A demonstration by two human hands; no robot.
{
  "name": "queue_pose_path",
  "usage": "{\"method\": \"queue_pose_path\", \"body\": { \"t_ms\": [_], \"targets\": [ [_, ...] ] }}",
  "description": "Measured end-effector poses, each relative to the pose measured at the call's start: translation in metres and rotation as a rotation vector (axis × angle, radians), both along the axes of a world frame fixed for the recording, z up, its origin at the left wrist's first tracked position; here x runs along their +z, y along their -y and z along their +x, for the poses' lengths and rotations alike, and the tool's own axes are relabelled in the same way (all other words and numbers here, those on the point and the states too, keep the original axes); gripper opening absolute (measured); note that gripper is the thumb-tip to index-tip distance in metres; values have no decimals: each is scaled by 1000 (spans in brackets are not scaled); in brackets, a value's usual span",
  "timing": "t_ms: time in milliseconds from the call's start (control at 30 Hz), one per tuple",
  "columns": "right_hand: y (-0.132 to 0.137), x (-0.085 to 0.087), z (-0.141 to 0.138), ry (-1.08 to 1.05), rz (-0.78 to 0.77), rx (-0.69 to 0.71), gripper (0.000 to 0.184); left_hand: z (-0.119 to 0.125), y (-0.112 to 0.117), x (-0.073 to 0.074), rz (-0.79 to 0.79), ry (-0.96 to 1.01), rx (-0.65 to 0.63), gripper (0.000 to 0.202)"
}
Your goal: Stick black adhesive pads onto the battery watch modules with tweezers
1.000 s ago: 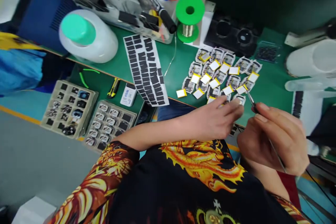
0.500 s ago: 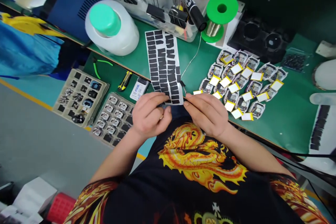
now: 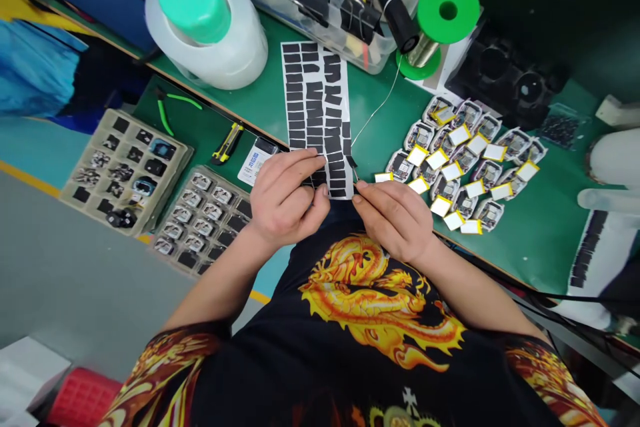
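Note:
A white sheet of small black stickers (image 3: 296, 97) lies at the bench's front edge, its near end by my hands. My left hand (image 3: 287, 197) is closed at its lower left corner, index finger over the stickers and thumb below; the grip itself is partly hidden. My right hand (image 3: 395, 217) pinches a thin tool that looks like tweezers (image 3: 356, 174), just right of the sheet's near corner. At its tip is a small black piece (image 3: 351, 161). To the right sit several small device housings (image 3: 400, 165) with white, yellow-edged battery cells (image 3: 453, 170).
A white bottle with a green cap (image 3: 195, 3), a clear bin (image 3: 375, 60) of clips and a green solder spool (image 3: 447, 10) stand behind. Left are a cutter (image 3: 227, 143), green-handled pliers (image 3: 165, 113) and parts trays (image 3: 173, 157). Black strips (image 3: 590, 247) lie far right.
The view has shifted and come slightly closer to the bench. My left index finger has moved up a little over the stickers. My right hand keeps its pinch near the sheet's corner.

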State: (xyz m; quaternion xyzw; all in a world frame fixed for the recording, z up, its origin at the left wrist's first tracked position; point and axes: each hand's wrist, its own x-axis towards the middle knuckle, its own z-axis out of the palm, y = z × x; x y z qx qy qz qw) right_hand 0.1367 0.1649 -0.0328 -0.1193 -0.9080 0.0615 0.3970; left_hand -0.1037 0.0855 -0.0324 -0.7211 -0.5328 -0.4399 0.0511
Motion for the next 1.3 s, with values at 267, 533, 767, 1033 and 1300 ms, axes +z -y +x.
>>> {"method": "queue_pose_path", "body": {
  "t_ms": [267, 533, 767, 1033, 1300],
  "targets": [
    [-1, 1, -3, -2, 15, 3, 22, 2, -1, -1, -26, -17, -12, 26],
    [-2, 3, -5, 19, 45, 11, 18, 3, -1, 0, -41, -34, -25, 29],
    [-2, 0, -4, 44, 44, 26, 17, 4, -3, -1, -59, -34, -32, 28],
    [-2, 0, -5, 27, 58, 33, 15, 4, -4, -3, -101, -26, -48, 27],
    [0, -5, -3, 18, -3, 21, 22, 6, -6, -4, -125, -89, -57, 24]
  ]
}}
